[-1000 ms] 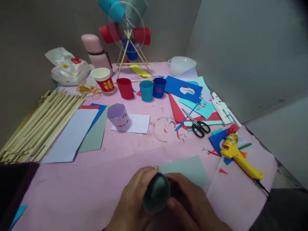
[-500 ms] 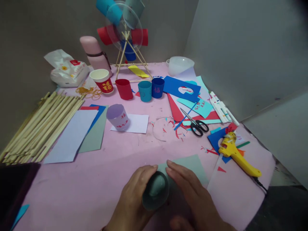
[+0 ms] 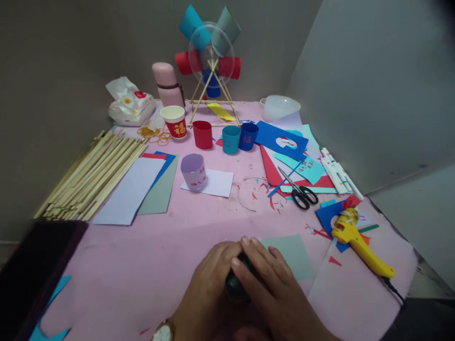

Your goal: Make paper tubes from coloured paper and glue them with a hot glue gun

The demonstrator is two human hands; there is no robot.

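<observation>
Low in the middle of the view, my left hand (image 3: 208, 289) curls around a small grey-green paper cup (image 3: 232, 286) lying on its side. My right hand (image 3: 270, 289) lies over the top of the cup with its fingers pressed against it, hiding most of it. A grey-green sheet of paper (image 3: 289, 253) lies on the pink tablecloth just behind my right hand. A watch (image 3: 163, 330) shows on my left wrist.
A yellow glue gun (image 3: 359, 241) and black scissors (image 3: 302, 194) lie to the right. A lilac cup (image 3: 194, 171), red, teal and blue cups, a cup wheel model (image 3: 211, 52), a pink flask (image 3: 167, 85) and bamboo sticks (image 3: 95, 173) stand further back.
My right hand has moved from beside the cup to on top of it, covering its opening. The camera has shifted, so the table's things sit further right in view.
</observation>
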